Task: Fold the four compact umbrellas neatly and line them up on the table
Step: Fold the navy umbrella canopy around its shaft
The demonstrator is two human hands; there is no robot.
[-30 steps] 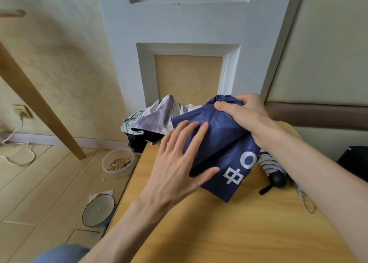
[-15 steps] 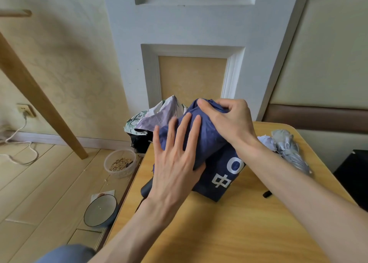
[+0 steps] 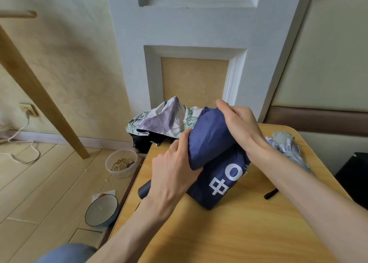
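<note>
Navy umbrella (image 3: 217, 185), white lettering, half rolled on counter (image 3: 229, 232) near left edge. Floral umbrella (image 3: 159, 121) bunched behind it at far edge; grey umbrella (image 3: 286, 149) lying to the right. Left grip (image 3: 173, 173) wrapped round navy roll's near end; right grip (image 3: 239, 123) clamped over its far end.

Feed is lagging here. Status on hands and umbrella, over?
Both gripping navy umbrella: left hand low, right hand on top. Canopy partly rolled, on table. Behind it floral umbrella, grey umbrella right, neither blocking.
</note>
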